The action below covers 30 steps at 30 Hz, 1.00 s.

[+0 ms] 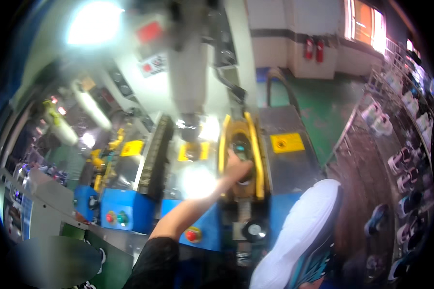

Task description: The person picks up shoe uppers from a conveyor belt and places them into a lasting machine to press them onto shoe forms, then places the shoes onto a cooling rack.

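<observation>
My left hand (238, 168) reaches into a press between two long yellow pads (255, 159). It is closed on a dark shoe (241, 145) with a teal patch, which lies lengthwise between the pads; blur and the hand itself hide part of it. At the lower right, a teal and dark sports shoe (301, 226) is held up on its side, its white sole towards the machine. Only a sliver of my right hand (314, 284) shows beneath this shoe, supporting it; the fingers are mostly hidden.
Blue machine housings with a red button (192, 235) and a green button (122, 217) front the presses. A grey column (188, 72) hangs over the neighbouring station. On the right stands a rack of shoes (405, 168). Red fire extinguishers (314, 49) are by the far wall.
</observation>
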{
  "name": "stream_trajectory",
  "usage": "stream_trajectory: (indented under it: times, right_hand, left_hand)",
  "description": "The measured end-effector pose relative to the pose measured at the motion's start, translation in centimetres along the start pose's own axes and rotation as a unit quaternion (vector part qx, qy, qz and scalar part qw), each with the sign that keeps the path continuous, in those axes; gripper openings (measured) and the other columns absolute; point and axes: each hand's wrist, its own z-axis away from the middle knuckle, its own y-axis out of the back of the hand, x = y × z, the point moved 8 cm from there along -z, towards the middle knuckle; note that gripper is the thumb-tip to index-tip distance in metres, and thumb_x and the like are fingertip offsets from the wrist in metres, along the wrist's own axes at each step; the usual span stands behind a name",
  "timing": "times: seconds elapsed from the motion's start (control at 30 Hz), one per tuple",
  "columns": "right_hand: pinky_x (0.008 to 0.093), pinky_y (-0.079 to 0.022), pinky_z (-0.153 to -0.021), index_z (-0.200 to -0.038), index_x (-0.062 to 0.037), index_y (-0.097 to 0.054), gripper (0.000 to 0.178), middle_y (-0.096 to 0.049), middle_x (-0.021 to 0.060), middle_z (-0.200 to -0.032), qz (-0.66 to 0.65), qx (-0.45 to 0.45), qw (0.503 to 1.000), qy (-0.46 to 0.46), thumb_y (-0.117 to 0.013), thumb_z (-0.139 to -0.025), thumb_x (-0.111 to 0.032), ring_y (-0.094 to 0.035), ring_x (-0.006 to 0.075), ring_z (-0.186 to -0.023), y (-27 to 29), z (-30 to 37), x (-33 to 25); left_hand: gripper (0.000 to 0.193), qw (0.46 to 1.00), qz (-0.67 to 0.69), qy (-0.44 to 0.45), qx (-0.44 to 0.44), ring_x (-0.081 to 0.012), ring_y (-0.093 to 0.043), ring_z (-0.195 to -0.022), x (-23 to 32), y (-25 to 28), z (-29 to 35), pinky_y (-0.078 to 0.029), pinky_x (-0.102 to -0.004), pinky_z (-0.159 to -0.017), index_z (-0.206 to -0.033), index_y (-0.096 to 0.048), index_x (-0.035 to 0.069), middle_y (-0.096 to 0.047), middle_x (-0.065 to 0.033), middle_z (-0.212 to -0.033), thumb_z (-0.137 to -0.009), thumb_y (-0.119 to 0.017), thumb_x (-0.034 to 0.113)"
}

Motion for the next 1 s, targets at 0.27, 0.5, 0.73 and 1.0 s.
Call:
stream_trajectory:
  times: [0.27, 0.5, 0.73, 1.0]
  right_hand:
    - [0.0209, -0.041, -0.047, -0.136, -0.0096, -0.035, 0.065, -0.056, 0.0024, -0.09, 0.055, 0.059, 0.994, -0.077, -0.066, -0.079, -0.008, -0.055, 0.0095, -0.072, 4.7, -0.9, 2.2]
    - [0.0375, -0.05, -0.087, -0.124, 0.0004, -0.047, 0.057, -0.058, 0.0125, -0.113, 0.128, 0.0, 0.988, 0.082, -0.067, -0.074, -0.018, -0.061, 0.0229, -0.098, -3.5, -9.1, 0.5]
    - [0.0394, -0.055, -0.08, -0.11, 0.0047, -0.057, 0.035, -0.067, 0.0175, -0.097, 0.297, -0.223, 0.907, -0.201, -0.064, -0.083, -0.017, -0.068, 0.0254, -0.086, -25.7, -31.2, -2.1]
    - [0.0472, -0.045, -0.093, -0.127, 0.0151, -0.03, 0.072, -0.049, 0.0364, -0.115, 0.602, -0.104, 0.742, 0.276, -0.063, -0.071, -0.015, -0.054, 0.0482, -0.103, -30.8, -36.3, 3.3]
  left_hand:
    - [0.084, 0.951, 0.074, 0.162, -0.251, -0.0305, -0.055, -0.109, 3.2, -3.6, -1.1, -0.045, -0.0384, -0.094, -0.14, -0.014, -0.005, -0.05, -0.0236, -0.121, -0.076, -0.065, 0.014]
    - [0.067, 0.871, 0.291, 0.182, -0.353, -0.0199, -0.058, -0.102, 0.1, 14.4, 13.3, -0.045, -0.0344, -0.092, -0.127, -0.05, 0.0, -0.062, -0.0102, -0.108, -0.068, -0.077, 0.018]
    - [0.091, 0.81, 0.559, 0.178, 0.006, -0.023, -0.051, -0.117, -9.4, 30.4, 31.0, -0.041, -0.0362, -0.099, -0.138, -0.039, 0.001, -0.052, -0.0126, -0.129, -0.061, -0.082, 0.018]
    - [0.067, 0.716, 0.486, 0.455, 0.211, -0.0232, -0.053, -0.113, -19.8, 27.5, 41.1, -0.043, -0.036, -0.095, -0.131, -0.047, 0.002, -0.055, -0.0114, -0.121, -0.071, -0.072, 0.016]
